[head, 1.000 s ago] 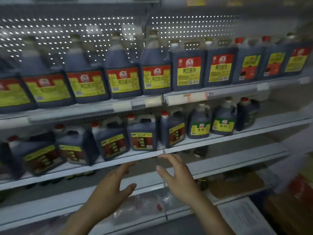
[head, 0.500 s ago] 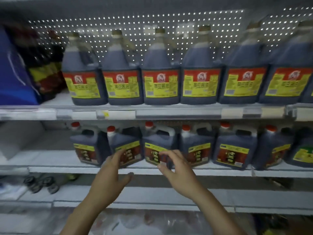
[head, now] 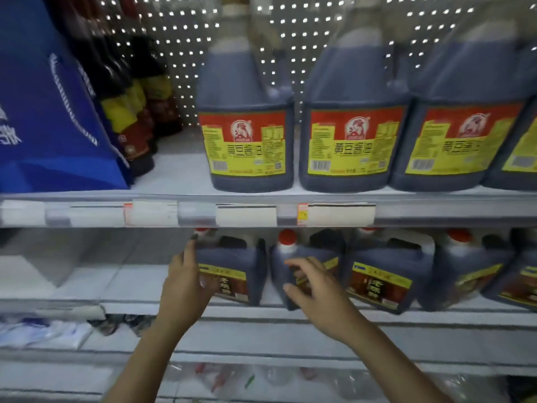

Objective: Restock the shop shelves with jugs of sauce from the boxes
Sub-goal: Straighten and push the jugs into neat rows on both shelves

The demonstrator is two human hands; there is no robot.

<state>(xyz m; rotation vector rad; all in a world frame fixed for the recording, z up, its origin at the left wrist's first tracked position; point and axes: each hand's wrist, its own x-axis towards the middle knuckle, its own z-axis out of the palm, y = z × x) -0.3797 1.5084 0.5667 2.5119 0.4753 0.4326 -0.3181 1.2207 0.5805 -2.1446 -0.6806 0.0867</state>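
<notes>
Several dark red-capped sauce jugs stand in a row on the middle shelf (head: 162,306). My left hand (head: 186,283) lies with straight fingers against the left side of the leftmost jug (head: 232,271). My right hand (head: 313,289) is spread over the front of the second jug (head: 302,257), fingers loosely bent on its label and lower corner. A third jug (head: 386,274) stands just to the right. Large jugs with red and yellow labels (head: 247,117) fill the upper shelf.
A blue carton (head: 49,112) and dark bottles (head: 130,91) occupy the upper shelf's left end. A white box (head: 23,277) sits at the far left of the middle shelf, with bare shelf up to the leftmost jug. Clear wrapped packs (head: 232,376) lie on the lower shelves.
My view has swung left and closer to the shelves. Both hands have risen from below the shelf edge onto the two leftmost jugs of the middle row.
</notes>
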